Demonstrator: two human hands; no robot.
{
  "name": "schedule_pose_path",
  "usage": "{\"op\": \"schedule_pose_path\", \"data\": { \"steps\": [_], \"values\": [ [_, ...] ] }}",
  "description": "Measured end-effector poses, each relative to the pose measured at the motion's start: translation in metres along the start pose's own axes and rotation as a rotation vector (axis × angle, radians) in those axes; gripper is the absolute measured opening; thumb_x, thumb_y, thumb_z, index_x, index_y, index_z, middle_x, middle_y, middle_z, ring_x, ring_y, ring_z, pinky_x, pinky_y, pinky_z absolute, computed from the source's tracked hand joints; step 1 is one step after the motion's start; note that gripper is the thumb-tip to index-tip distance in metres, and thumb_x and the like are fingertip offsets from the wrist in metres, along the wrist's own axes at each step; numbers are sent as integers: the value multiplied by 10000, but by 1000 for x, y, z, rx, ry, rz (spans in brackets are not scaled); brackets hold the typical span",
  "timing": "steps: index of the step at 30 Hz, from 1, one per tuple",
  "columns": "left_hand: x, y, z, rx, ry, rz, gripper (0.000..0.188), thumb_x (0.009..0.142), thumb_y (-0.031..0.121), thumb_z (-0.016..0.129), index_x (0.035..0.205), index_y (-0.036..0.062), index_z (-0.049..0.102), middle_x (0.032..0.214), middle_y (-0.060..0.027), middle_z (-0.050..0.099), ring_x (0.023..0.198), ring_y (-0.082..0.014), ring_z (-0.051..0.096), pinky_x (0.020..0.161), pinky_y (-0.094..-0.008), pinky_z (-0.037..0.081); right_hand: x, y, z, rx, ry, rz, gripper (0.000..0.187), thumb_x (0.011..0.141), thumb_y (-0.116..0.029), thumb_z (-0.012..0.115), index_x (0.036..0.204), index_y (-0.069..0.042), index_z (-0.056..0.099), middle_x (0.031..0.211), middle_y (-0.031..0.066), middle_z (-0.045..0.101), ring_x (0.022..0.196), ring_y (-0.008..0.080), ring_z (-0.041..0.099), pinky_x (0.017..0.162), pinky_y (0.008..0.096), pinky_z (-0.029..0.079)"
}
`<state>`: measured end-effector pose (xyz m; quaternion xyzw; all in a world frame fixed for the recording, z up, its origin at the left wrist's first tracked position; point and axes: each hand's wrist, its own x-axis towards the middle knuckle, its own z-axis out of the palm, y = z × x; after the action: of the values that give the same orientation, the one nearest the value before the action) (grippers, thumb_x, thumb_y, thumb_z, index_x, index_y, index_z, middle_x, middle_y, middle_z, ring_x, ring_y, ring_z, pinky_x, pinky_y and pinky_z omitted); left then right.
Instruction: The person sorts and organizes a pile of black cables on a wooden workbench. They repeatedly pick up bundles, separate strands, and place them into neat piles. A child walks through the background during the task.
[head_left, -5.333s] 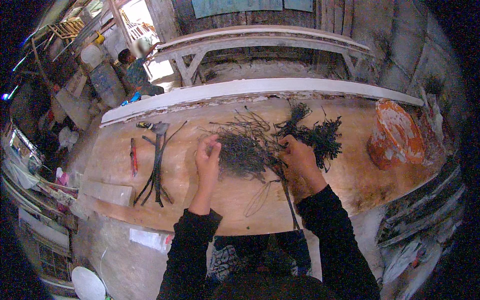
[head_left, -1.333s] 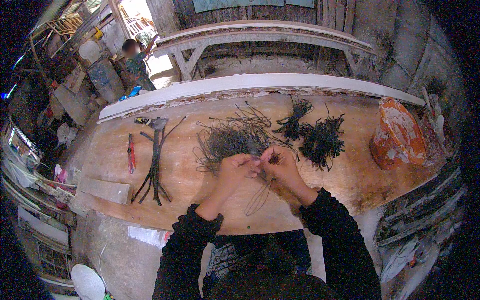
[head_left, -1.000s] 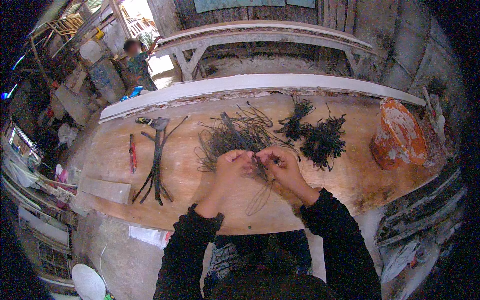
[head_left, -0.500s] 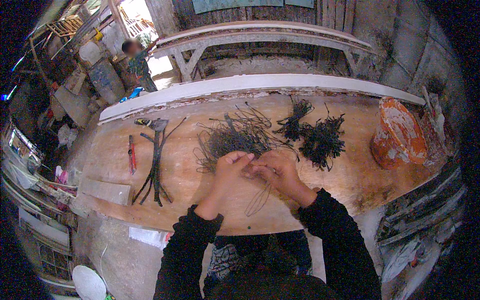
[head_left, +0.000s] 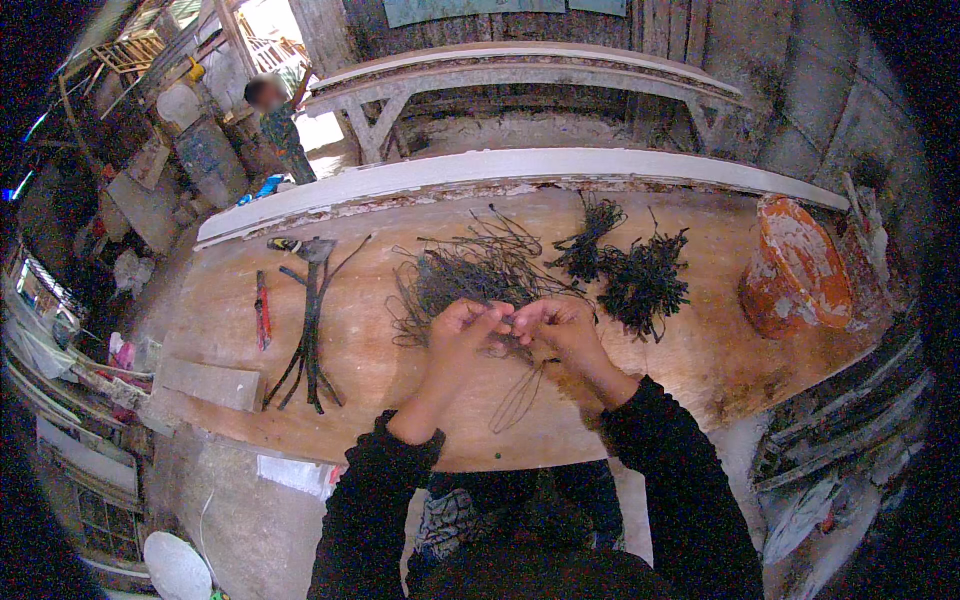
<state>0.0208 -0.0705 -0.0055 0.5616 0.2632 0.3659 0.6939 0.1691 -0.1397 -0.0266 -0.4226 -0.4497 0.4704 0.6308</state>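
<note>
Side by side over the tabletop (head_left: 420, 440), my left hand (head_left: 462, 328) and my right hand (head_left: 560, 328) are pinched with fingertips almost meeting. Between them is a thin dark cord, mostly hidden by the fingers. A loop of thin dark cord (head_left: 518, 398) lies on the wood just below my hands. Right behind my fingers spreads a tangled heap of dark cord loops (head_left: 460, 272). Farther right lie two bunches of dark cords, a smaller bunch (head_left: 592, 240) and a fuller bunch (head_left: 646, 280).
On the left are dark strips (head_left: 312, 340), a hammer-like tool (head_left: 300, 246), a red-handled tool (head_left: 263, 312) and a flat board (head_left: 212, 382). An orange, white-crusted bucket (head_left: 800, 270) tilts at right. A long white beam (head_left: 520, 172) borders the far edge. Another person (head_left: 280, 130) stands back left.
My right hand's fingers have drawn slightly apart from the left hand's and turned, with the pinch now higher. The person at the back has shifted a little.
</note>
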Motion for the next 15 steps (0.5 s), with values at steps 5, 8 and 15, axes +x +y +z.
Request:
{"op": "schedule_pose_path", "data": {
  "steps": [5, 8, 15],
  "values": [
    [4, -10, -8, -43, -135, -3, 152, 800, 167, 552, 771, 38, 476, 844, -87, 584, 710, -132, 571, 537, -256, 495, -3, -2, 5, 22, -39, 194, 138, 811, -188, 544, 820, -50, 539, 710, 5, 542, 629, 76, 476, 574, 196, 386],
    [3, -13, -6, -79, -88, 3, 142, 788, 146, 567, 774, 53, 462, 786, -71, 580, 697, -137, 574, 523, -250, 491, -2, 0, 5, 50, -55, 178, 142, 812, -208, 546, 810, -67, 533, 689, -10, 526, 614, 69, 457, 555, 190, 374],
    [4, -15, -1, -101, -8, 6, 134, 754, 64, 593, 774, 67, 460, 732, -62, 572, 655, -150, 589, 512, -239, 488, -3, -5, 13, -49, 115, 77, 106, 813, -150, 537, 798, -45, 524, 733, -3, 546, 638, 60, 470, 582, 190, 382]
  ]
}}
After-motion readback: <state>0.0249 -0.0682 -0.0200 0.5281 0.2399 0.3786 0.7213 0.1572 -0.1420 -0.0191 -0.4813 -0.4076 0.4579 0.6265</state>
